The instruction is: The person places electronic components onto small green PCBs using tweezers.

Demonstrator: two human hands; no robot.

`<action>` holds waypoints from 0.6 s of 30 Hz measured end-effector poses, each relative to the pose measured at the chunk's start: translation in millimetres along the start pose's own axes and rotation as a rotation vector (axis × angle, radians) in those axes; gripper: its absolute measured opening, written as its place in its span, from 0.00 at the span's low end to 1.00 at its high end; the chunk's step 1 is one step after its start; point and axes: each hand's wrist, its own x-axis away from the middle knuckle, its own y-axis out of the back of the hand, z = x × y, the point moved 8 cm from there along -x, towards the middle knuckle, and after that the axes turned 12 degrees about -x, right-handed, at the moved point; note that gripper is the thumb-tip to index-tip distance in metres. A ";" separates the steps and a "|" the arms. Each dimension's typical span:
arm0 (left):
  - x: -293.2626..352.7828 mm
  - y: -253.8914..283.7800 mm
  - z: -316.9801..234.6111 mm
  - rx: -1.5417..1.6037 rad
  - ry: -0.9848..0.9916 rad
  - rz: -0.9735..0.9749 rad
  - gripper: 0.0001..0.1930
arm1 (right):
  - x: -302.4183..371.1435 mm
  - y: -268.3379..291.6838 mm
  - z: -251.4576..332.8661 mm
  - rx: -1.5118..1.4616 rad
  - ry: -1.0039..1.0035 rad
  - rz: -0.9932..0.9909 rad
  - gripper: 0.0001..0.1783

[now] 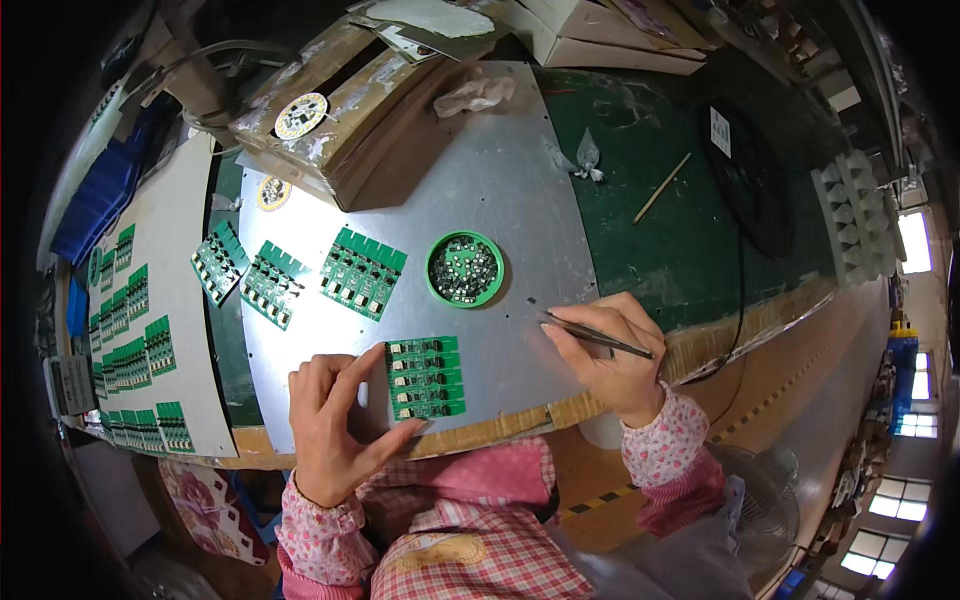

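Observation:
A green circuit board (427, 378) with rows of small parts lies flat on the grey metal sheet near the front edge. My left hand (340, 420) spans its left side, index fingertip at the upper corner and thumb at the lower one, steadying it. Dark tweezers (608, 340) are pinched in my right hand (620, 365), their tips pointing left over the sheet. Just beyond those tips lies a tiny dark component (531, 300). A round green dish (431, 292) full of small dark components sits behind the board.
Three populated boards (362, 273) lie to the left, and several more stand in rows on a pale panel (190, 300). A cardboard box (385, 130) rises at the back. Right of the sheet, a thin stick (662, 188) and a black reel (745, 190) rest on green matting.

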 end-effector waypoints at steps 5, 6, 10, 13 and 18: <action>-1.2 0.1 -0.9 -0.014 -0.014 -0.005 0.41 | -0.3 0.2 2.9 -0.023 0.026 0.025 0.13; -1.4 -0.3 -0.7 -0.010 -0.013 0.001 0.41 | -0.8 3.9 -0.9 -0.024 -0.011 -0.021 0.13; -0.6 -0.7 -0.3 -0.011 -0.003 0.000 0.42 | -1.2 4.0 -10.6 -0.026 -0.075 -0.046 0.13; -0.7 -0.4 -0.4 -0.005 -0.002 0.000 0.42 | -0.5 1.4 -8.6 -0.062 -0.105 -0.023 0.13; -1.9 0.0 -1.4 0.010 0.009 -0.009 0.42 | 0.1 -5.8 5.5 -0.012 0.048 0.037 0.13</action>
